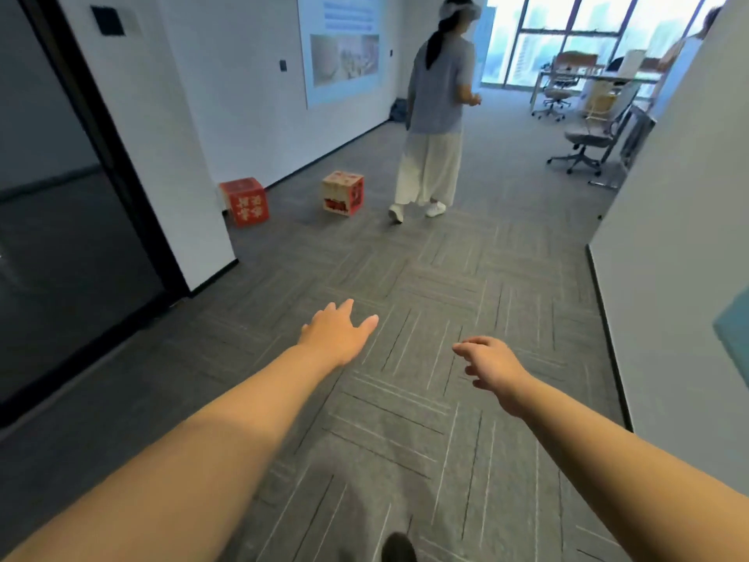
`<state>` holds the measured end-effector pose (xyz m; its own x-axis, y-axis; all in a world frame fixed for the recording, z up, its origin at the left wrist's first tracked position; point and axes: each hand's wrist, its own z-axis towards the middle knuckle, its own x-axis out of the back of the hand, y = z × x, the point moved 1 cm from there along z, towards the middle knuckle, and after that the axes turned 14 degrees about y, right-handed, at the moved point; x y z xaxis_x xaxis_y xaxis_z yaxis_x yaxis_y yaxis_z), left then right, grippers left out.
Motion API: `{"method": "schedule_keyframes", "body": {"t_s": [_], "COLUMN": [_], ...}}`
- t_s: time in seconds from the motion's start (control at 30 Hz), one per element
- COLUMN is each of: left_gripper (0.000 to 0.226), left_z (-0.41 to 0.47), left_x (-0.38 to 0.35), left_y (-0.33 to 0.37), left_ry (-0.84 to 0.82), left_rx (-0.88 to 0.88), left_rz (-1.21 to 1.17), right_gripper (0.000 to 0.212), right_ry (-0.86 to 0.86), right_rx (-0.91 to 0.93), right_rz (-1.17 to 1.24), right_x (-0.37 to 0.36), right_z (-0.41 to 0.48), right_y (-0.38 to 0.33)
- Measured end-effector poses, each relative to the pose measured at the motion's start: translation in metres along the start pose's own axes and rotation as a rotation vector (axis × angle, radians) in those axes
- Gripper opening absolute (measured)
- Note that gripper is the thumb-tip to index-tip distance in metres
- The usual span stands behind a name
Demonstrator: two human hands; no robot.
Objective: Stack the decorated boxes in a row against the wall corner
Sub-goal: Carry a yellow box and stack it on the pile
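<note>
Two decorated boxes stand on the grey carpet ahead. A red box (246,201) with pale characters sits against the white wall corner. A cream and red box (343,192) stands apart from it, a little to the right, out on the floor. Both my arms reach forward over the carpet, well short of the boxes. My left hand (337,333) is empty with its fingers spread. My right hand (492,365) is also empty, its fingers loosely curled and apart.
A person (435,111) in a grey top and white skirt walks away just right of the boxes. A dark glass door (60,237) lies left. A white wall (673,237) runs along the right. Office chairs (587,144) and desks stand far back.
</note>
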<state>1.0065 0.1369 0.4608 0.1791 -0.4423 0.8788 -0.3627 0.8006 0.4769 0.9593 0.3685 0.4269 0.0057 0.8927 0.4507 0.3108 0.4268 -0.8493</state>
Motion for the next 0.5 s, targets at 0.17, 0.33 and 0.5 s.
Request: {"method": "schedule_keyframes", "body": {"t_s": [0.17, 0.33, 0.5], "left_gripper": [0.073, 0.073, 0.072], "left_z": [0.161, 0.311, 0.460], "left_x": [-0.019, -0.005, 0.010], "left_y": [0.025, 0.019, -0.011], "left_ry": [-0.015, 0.004, 0.000], "left_rx": [-0.003, 0.091, 0.169], "left_rz": [0.005, -0.027, -0.049], "right_gripper": [0.021, 0.021, 0.026], "right_ry": [0.015, -0.033, -0.115], "right_rx": [-0.075, -0.084, -0.059], "right_rz": [0.064, 0.040, -0.028], "right_x": [-0.039, -0.096, -0.185], "right_z": [0.154, 0.287, 0.409], "right_y": [-0.055, -0.133, -0.204]}}
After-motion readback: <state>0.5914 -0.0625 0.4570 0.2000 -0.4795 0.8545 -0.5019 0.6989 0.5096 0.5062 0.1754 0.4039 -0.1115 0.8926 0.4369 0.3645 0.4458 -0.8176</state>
